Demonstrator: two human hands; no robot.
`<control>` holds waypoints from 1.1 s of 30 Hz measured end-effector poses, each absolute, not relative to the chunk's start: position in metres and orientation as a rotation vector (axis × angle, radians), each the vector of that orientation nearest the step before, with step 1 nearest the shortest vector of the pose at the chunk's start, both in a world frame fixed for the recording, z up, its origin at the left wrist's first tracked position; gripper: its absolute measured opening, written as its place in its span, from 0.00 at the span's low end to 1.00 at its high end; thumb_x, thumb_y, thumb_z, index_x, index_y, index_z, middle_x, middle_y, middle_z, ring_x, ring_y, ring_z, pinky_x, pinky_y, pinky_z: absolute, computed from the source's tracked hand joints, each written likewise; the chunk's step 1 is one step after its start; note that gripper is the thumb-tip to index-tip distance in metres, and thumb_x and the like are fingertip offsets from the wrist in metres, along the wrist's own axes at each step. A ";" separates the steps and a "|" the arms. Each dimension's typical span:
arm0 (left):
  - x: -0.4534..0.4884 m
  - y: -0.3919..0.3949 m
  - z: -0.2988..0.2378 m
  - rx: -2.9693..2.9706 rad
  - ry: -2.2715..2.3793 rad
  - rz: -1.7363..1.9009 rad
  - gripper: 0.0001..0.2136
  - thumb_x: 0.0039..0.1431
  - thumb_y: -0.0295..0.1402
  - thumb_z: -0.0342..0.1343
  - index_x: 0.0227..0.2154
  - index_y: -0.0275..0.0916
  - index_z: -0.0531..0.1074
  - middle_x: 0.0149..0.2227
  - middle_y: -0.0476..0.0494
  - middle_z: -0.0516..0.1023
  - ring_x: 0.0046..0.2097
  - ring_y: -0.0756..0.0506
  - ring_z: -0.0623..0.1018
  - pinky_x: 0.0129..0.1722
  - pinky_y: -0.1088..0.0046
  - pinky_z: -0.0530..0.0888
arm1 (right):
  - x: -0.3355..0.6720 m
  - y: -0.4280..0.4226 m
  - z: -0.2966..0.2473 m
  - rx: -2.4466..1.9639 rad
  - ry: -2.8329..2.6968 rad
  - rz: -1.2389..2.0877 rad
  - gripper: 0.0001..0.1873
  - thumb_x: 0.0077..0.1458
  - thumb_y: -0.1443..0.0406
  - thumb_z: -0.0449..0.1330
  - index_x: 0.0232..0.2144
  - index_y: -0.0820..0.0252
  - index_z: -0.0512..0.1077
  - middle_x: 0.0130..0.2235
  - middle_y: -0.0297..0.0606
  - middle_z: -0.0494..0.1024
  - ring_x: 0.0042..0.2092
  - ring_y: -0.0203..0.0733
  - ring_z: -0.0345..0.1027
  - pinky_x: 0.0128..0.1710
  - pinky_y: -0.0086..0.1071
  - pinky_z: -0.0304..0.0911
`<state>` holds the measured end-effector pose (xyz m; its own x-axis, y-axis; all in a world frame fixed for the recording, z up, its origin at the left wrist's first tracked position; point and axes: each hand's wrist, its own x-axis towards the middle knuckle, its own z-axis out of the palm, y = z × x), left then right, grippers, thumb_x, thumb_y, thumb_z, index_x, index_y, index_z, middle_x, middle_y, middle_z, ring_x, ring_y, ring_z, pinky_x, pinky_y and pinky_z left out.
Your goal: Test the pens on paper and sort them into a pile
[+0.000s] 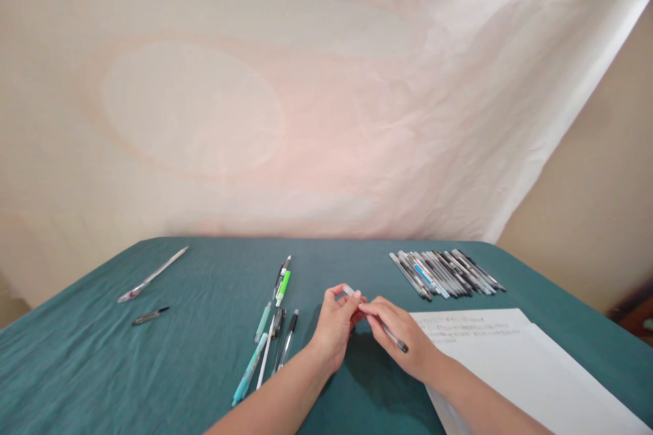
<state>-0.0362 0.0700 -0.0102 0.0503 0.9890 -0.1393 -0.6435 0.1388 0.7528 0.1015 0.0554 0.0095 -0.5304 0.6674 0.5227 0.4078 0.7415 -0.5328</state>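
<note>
Closest to the camera, the left hand (334,326) and the right hand (403,336) are meeting over the green cloth (153,380). Both are pinching one clear pen (375,319). The left fingers are closing around its pale top end, and the right fingers are gripping the thin barrel, with the dark tip sticking out past the palm. Holding it at both ends like this is probably keeping it steady in the air, just above the table.

Beside the right arm, white paper (510,360) is lying flat, with a few lines of writing near its top edge. It looks like two sheets, one on the other.

Just left of the hands, a loose bunch of pens (273,326) is lying, about six, one with a bright green top.

Farther back on the right, a neat row of pens (446,273) is lying side by side, too many and too close to count.

Far left, one long clear pen (152,276) and one short dark piece (149,316) are lying apart.
</note>
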 end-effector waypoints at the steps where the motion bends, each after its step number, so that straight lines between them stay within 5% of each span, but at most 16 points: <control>1: -0.036 0.070 -0.010 0.576 0.747 1.360 0.19 0.44 0.32 0.62 0.37 0.39 0.59 0.26 0.50 0.73 0.31 0.50 0.75 0.35 0.73 0.71 | 0.101 0.055 0.009 -0.800 -2.203 0.446 0.15 0.57 0.69 0.46 0.46 0.57 0.63 0.36 0.39 0.68 0.37 0.37 0.65 0.38 0.32 0.62; 21: -0.035 0.074 -0.014 0.520 0.729 1.417 0.17 0.47 0.27 0.60 0.37 0.38 0.58 0.26 0.49 0.73 0.30 0.51 0.74 0.35 0.74 0.70 | 0.097 0.056 0.016 -0.828 -2.217 0.457 0.13 0.57 0.68 0.46 0.43 0.56 0.65 0.36 0.38 0.68 0.39 0.39 0.63 0.40 0.33 0.60; 33: -0.044 0.087 -0.016 0.514 0.886 1.603 0.13 0.53 0.22 0.55 0.39 0.36 0.59 0.33 0.42 0.75 0.35 0.50 0.77 0.38 0.74 0.72 | 0.127 0.080 0.019 -1.389 -2.236 0.317 0.09 0.53 0.63 0.52 0.35 0.54 0.71 0.32 0.33 0.76 0.35 0.40 0.69 0.34 0.30 0.58</control>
